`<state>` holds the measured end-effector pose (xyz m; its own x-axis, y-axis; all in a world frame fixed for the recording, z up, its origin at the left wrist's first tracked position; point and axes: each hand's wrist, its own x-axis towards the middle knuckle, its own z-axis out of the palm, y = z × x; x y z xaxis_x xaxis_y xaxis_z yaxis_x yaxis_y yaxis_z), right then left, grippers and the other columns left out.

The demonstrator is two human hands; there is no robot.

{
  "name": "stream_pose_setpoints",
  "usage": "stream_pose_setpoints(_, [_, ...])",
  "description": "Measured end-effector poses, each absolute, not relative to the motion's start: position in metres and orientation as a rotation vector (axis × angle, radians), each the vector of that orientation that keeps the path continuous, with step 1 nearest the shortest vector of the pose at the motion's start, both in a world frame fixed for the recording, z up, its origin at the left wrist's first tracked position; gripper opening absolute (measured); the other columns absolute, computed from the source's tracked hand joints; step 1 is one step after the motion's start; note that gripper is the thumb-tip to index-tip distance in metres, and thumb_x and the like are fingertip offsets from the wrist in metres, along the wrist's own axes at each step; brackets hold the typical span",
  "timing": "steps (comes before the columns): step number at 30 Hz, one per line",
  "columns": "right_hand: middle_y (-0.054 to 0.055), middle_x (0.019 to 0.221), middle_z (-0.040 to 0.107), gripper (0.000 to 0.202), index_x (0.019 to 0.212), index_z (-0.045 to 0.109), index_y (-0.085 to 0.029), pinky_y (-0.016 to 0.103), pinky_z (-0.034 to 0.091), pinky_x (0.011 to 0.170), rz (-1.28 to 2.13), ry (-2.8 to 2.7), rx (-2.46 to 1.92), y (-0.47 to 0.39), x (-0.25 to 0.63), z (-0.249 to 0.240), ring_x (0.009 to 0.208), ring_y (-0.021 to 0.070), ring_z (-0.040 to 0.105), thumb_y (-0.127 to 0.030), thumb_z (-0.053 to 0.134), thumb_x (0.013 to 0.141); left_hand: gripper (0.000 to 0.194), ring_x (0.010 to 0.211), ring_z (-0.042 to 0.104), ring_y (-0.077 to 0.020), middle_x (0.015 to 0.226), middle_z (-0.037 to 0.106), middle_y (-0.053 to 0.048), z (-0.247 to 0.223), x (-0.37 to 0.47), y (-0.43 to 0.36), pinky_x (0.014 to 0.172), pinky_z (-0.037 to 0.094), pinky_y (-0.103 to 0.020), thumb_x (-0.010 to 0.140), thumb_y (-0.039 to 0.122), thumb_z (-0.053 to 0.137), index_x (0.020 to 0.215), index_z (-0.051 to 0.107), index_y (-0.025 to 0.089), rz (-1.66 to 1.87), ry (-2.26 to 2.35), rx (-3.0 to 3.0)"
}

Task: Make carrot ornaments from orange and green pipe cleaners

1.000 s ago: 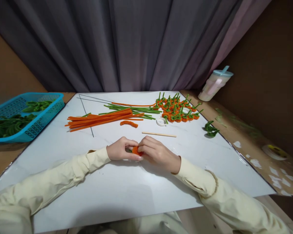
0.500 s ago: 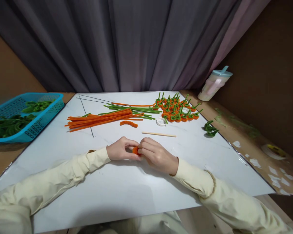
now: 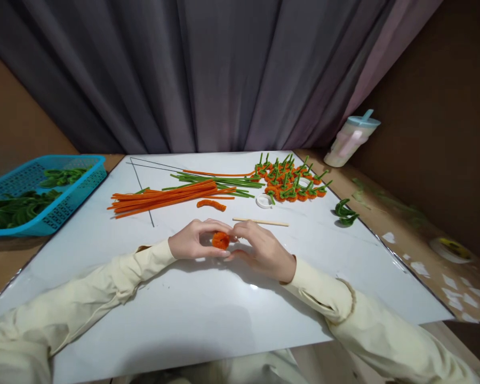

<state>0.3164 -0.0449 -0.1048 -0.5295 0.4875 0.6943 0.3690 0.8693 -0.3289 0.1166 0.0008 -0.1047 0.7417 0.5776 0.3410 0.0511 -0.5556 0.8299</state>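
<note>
In my left hand (image 3: pixel 196 240) I hold a small rolled orange pipe-cleaner piece (image 3: pixel 220 240), round with a dark middle, between thumb and fingers. My right hand (image 3: pixel 262 250) is just to its right, thumb and forefinger apart, with its fingertips close to those of my left hand; nothing shows in its grip. Beyond the hands lie a short curved orange pipe-cleaner piece (image 3: pixel 211 205) and a thin wooden stick (image 3: pixel 261 222). A bundle of orange pipe cleaners (image 3: pixel 164 198) rests on some green pipe cleaners (image 3: pixel 224 180).
Several orange pieces with green stems (image 3: pixel 292 178) cluster at the back right, beside a white ring (image 3: pixel 264 201). Green curled leaves (image 3: pixel 346 212) lie near the right edge. A blue basket (image 3: pixel 70 205) holds green leaves at left. A tumbler (image 3: pixel 352 140) stands back right.
My right fingers have loosened and moved off the orange roll, spreading apart. The roll now faces me more fully in my left hand, which has shifted slightly left.
</note>
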Motion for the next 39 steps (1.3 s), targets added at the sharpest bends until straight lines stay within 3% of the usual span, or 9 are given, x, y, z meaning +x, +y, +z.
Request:
stream_pose_setpoints(9, [0.010, 0.101, 0.056, 0.038, 0.116, 0.041, -0.020, 0.036, 0.049, 0.078, 0.163, -2.094, -0.708, -0.044, 0.318, -0.107, 0.094, 0.0201, 0.054, -0.024, 0.059, 0.083, 0.029, 0.094, 0.062, -0.0218, 0.097, 0.068, -0.008, -0.092, 0.119, -0.004, 0.085, 0.045, -0.034, 0.070, 0.021, 0.070, 0.097, 0.059, 0.016, 0.646, 0.550, 1.645])
stream_pose_setpoints(13, [0.011, 0.105, 0.054, 0.043, 0.119, 0.039, -0.021, 0.038, 0.047, 0.081, 0.124, -2.024, -0.787, -0.045, 0.318, -0.106, 0.097, 0.0215, 0.052, -0.027, 0.061, 0.081, 0.026, 0.094, 0.061, -0.0212, 0.093, 0.068, -0.010, -0.090, 0.126, -0.004, 0.082, 0.043, -0.030, 0.079, 0.034, 0.061, 0.094, 0.061, 0.013, 0.703, 0.633, 1.173])
stream_pose_setpoints(16, [0.011, 0.100, 0.056, 0.039, 0.115, 0.043, -0.019, 0.036, 0.047, 0.076, 0.039, -2.057, -0.813, -0.046, 0.318, -0.105, 0.092, 0.0208, 0.052, -0.028, 0.061, 0.081, 0.034, 0.089, 0.061, -0.0190, 0.088, 0.068, -0.010, -0.092, 0.131, -0.004, 0.071, 0.044, -0.025, 0.084, 0.042, 0.052, 0.092, 0.064, 0.012, 0.671, 0.687, 0.930])
stream_pose_setpoints(19, [0.010, 0.095, 0.059, 0.032, 0.109, 0.048, -0.016, 0.034, 0.044, 0.072, -0.090, -2.144, -0.788, -0.046, 0.316, -0.106, 0.087, 0.0199, 0.053, -0.028, 0.060, 0.082, 0.029, 0.079, 0.060, -0.0151, 0.084, 0.067, -0.007, -0.096, 0.136, -0.007, 0.064, 0.043, -0.022, 0.084, 0.039, 0.053, 0.084, 0.065, 0.013, 0.695, 0.713, 0.811])
stream_pose_setpoints(22, [0.009, 0.093, 0.062, 0.026, 0.108, 0.051, -0.015, 0.034, 0.042, 0.073, -0.308, -2.248, -0.698, -0.047, 0.312, -0.107, 0.092, 0.0213, 0.054, -0.023, 0.057, 0.084, 0.027, 0.069, 0.058, -0.0116, 0.080, 0.065, -0.005, -0.098, 0.140, -0.014, 0.064, 0.044, -0.022, 0.083, 0.037, 0.055, 0.087, 0.066, 0.013, 0.710, 0.716, 0.784])
stream_pose_setpoints(27, [0.006, 0.084, 0.063, 0.017, 0.102, 0.056, -0.014, 0.034, 0.040, 0.074, -0.541, -2.376, -0.551, -0.047, 0.310, -0.107, 0.085, 0.0198, 0.054, -0.012, 0.050, 0.085, 0.040, 0.075, 0.057, -0.0131, 0.082, 0.063, -0.006, -0.097, 0.145, -0.025, 0.068, 0.043, -0.022, 0.079, 0.045, 0.057, 0.100, 0.064, 0.011, 0.672, 0.802, 0.923])
stream_pose_setpoints(32, [0.008, 0.076, 0.060, 0.016, 0.096, 0.054, -0.011, 0.032, 0.041, 0.070, -0.226, -2.227, -0.684, -0.048, 0.313, -0.107, 0.079, 0.0184, 0.051, -0.010, 0.040, 0.088, 0.040, 0.065, 0.052, -0.0115, 0.067, 0.057, -0.002, -0.097, 0.147, -0.027, 0.059, 0.042, -0.022, 0.080, 0.049, 0.054, 0.078, 0.063, 0.010, 0.711, 0.898, 1.181])
stream_pose_setpoints(36, [0.006, 0.074, 0.056, 0.015, 0.094, 0.052, -0.014, 0.032, 0.042, 0.071, 0.122, -2.110, -0.816, -0.050, 0.311, -0.107, 0.075, 0.0168, 0.049, -0.012, 0.039, 0.089, 0.037, 0.065, 0.058, -0.0138, 0.077, 0.060, -0.004, -0.098, 0.146, -0.026, 0.049, 0.044, -0.021, 0.076, 0.046, 0.059, 0.090, 0.061, 0.012, 0.694, 0.852, 1.231])
stream_pose_setpoints(39, [0.005, 0.074, 0.056, 0.014, 0.090, 0.052, -0.016, 0.031, 0.042, 0.072, 0.302, -2.048, -0.904, -0.050, 0.309, -0.106, 0.075, 0.0165, 0.051, -0.017, 0.039, 0.091, 0.044, 0.057, 0.060, -0.0154, 0.070, 0.061, -0.005, -0.097, 0.145, -0.026, 0.040, 0.041, -0.021, 0.075, 0.049, 0.059, 0.095, 0.061, 0.010, 0.640, 0.871, 1.229])
